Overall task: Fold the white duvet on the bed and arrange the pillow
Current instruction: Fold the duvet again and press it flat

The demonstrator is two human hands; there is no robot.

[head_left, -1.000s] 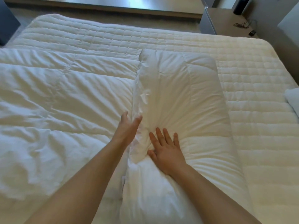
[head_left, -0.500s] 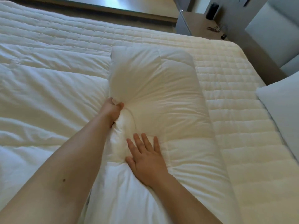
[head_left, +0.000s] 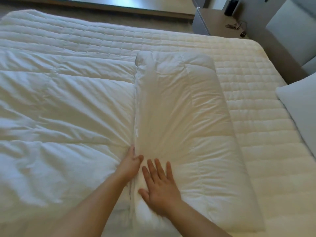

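Observation:
The white duvet [head_left: 59,117] covers the left and middle of the bed, with a thick folded band [head_left: 184,120] lying lengthwise down the middle. My left hand [head_left: 130,162] grips the left edge of that folded band, fingers tucked under it and thumb on top. My right hand [head_left: 159,183] lies flat on the band just beside it, fingers spread, holding nothing. A white pillow [head_left: 301,106] lies at the right edge of the view, partly cut off.
The quilted mattress pad [head_left: 256,93] is bare on the right side and along the far side of the bed. Beyond the far right corner stands a bedside table [head_left: 220,19] with a dark cylinder and a cable on it.
My left hand has slid nearer to me along the fold's edge, still holding it. The folded band lies straighter and flatter. My right hand stays pressed on top.

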